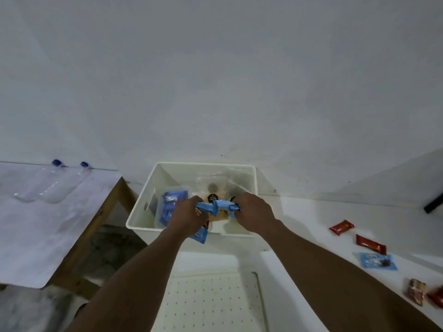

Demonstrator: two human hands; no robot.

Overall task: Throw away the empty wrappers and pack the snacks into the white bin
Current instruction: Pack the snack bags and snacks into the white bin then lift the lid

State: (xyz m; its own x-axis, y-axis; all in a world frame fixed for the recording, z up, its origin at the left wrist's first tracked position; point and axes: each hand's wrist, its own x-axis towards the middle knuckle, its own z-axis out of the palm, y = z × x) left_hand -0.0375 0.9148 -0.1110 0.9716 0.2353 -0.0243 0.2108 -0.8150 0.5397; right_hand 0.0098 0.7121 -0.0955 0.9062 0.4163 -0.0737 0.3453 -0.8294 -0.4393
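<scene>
Right, both forearms run up from the bottom of the frame, over a perforated white panel (211,300) at lower centre, and meet at the middle. The left hand (185,218) is clenched on a bunch of light blue snack packets (221,207); one corner of blue hangs below that fist, over the bin's near rim. The right hand (253,215) is closed on the other end of the same bunch, so the packets stretch left to right between the two fists, long axis running across the frame.

Now the thing to watch: the bundle hangs directly above the white bin (141,212), just inside its near wall. By my reckoning a plain release drops it in, neither hand nearer than the other.

Deeper in the bin, dark blue packets (171,202) lie to the left and a clear bag (213,185) towards the back.

Over at the right edge, red wrapped snacks (342,227) and a flat blue wrapper (377,261) wait on the white surface (311,221), well apart from the bin. At upper left, two clear bottles (52,180) rest on a table (36,236).
</scene>
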